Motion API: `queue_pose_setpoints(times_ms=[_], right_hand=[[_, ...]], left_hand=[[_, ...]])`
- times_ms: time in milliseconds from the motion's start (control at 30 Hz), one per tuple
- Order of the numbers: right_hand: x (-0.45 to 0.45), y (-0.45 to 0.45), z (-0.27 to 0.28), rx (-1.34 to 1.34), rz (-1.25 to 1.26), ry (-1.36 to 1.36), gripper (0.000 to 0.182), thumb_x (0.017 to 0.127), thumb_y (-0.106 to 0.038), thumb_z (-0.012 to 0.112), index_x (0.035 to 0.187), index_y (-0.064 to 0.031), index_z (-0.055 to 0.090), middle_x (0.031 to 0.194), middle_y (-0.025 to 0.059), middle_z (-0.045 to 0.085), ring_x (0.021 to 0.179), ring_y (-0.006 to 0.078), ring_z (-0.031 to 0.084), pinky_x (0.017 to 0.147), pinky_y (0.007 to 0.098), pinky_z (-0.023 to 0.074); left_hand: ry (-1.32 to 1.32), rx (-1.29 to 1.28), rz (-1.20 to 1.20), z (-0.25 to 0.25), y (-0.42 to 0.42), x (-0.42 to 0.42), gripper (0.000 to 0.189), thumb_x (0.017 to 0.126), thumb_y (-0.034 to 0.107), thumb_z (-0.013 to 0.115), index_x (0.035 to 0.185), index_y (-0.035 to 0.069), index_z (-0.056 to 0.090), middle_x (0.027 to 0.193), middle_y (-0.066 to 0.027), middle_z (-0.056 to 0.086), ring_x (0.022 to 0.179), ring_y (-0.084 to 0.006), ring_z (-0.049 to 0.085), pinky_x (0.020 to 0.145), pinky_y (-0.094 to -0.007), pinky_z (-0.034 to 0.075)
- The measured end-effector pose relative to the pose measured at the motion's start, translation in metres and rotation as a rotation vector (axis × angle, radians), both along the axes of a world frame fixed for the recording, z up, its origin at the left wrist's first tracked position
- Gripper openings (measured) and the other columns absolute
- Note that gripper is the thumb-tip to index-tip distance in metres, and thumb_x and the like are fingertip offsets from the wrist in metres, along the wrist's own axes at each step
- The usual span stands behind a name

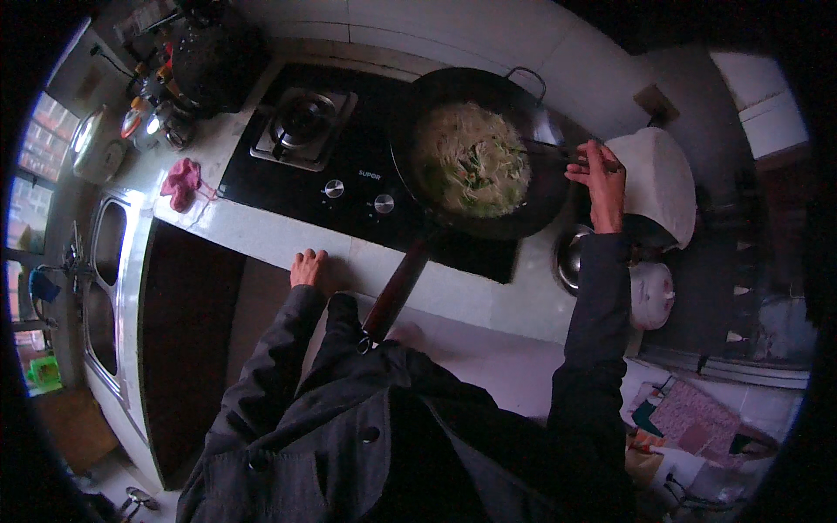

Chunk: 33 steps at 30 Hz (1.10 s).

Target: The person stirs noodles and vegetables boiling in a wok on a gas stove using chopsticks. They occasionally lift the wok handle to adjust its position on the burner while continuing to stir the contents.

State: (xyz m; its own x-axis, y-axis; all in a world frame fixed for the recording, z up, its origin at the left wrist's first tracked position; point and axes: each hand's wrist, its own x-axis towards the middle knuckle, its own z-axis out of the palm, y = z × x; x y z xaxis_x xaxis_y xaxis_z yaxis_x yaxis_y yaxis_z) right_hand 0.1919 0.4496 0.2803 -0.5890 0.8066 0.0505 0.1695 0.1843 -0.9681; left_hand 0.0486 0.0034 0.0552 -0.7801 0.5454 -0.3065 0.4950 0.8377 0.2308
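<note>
A dark wok (480,225) sits on the right side of the black glass gas hob (297,196), its long wooden handle (395,291) pointing towards me. Pale shredded food with green strips (477,160) fills its middle. At the wok's right rim my right hand (600,176) pinches a thin dark utensil (552,147) that reaches over the food. Its shape is hard to make out in the dim light. My left hand (308,267) rests on the front edge of the pale countertop (261,232), left of the wok handle, with nothing in it.
Left of the hob lies a pink cloth (181,184). Behind it stand glass jars (171,124). A double sink (108,287) is at far left. A metal bowl (573,258) and a white appliance (657,176) stand close to my right arm. The left burner (304,124) bears no pan.
</note>
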Motion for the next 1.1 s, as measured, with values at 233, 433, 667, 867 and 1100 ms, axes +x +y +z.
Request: queue_pose_setpoints(times_ms=[233, 433, 667, 867, 1100], right_hand=[[-0.023, 0.008, -0.041, -0.003, 0.082, -0.056, 0.029, 0.090, -0.025, 0.056, 0.099, 0.0018, 0.060, 0.086, 0.0067, 0.061, 0.068, 0.0139, 0.061, 0.060, 0.0273, 0.0529], [-0.031, -0.001, -0.024, -0.117, 0.306, 0.005, 0.030, 0.091, -0.027, 0.055, 0.097, 0.0015, 0.061, 0.086, 0.0066, 0.062, 0.066, 0.0140, 0.061, 0.060, 0.0279, 0.0524], [-0.052, 0.020, -0.019, 0.149, 0.085, -0.016, 0.028, 0.090, -0.025, 0.056, 0.099, 0.0008, 0.061, 0.088, 0.0072, 0.062, 0.070, 0.0124, 0.060, 0.062, 0.0254, 0.0525], [-0.076, -0.009, -0.046, 0.027, 0.287, -0.021, 0.028, 0.091, -0.025, 0.054, 0.100, 0.0007, 0.061, 0.088, 0.0046, 0.060, 0.072, 0.0113, 0.059, 0.065, 0.0250, 0.0517], [-0.049, -0.017, -0.007, -0.038, 0.358, -0.007, 0.027, 0.092, -0.025, 0.053, 0.100, -0.0005, 0.061, 0.089, 0.0052, 0.061, 0.074, 0.0122, 0.060, 0.068, 0.0266, 0.0517]], left_hand=[[0.028, 0.060, -0.003, -0.018, -0.006, -0.002, 0.057, 0.059, 0.042, 0.077, 0.100, 0.009, 0.056, 0.102, -0.0155, 0.053, 0.098, -0.0345, 0.048, 0.080, -0.0421, 0.045], [0.041, 0.025, -0.035, -0.007, -0.003, -0.002, 0.061, 0.058, 0.043, 0.077, 0.103, 0.010, 0.054, 0.101, -0.0148, 0.053, 0.098, -0.0341, 0.048, 0.077, -0.0421, 0.046], [0.113, 0.036, -0.051, -0.079, -0.020, -0.011, 0.041, 0.069, 0.030, 0.068, 0.103, 0.013, 0.055, 0.100, -0.0144, 0.053, 0.096, -0.0335, 0.049, 0.077, -0.0406, 0.046], [0.102, 0.048, -0.021, -0.084, -0.028, -0.014, 0.040, 0.068, 0.030, 0.069, 0.101, 0.012, 0.055, 0.101, -0.0148, 0.054, 0.096, -0.0345, 0.049, 0.077, -0.0408, 0.045], [0.026, 0.014, -0.035, -0.005, -0.002, -0.003, 0.055, 0.060, 0.045, 0.074, 0.098, 0.009, 0.057, 0.099, -0.0153, 0.055, 0.096, -0.0351, 0.049, 0.077, -0.0411, 0.046]])
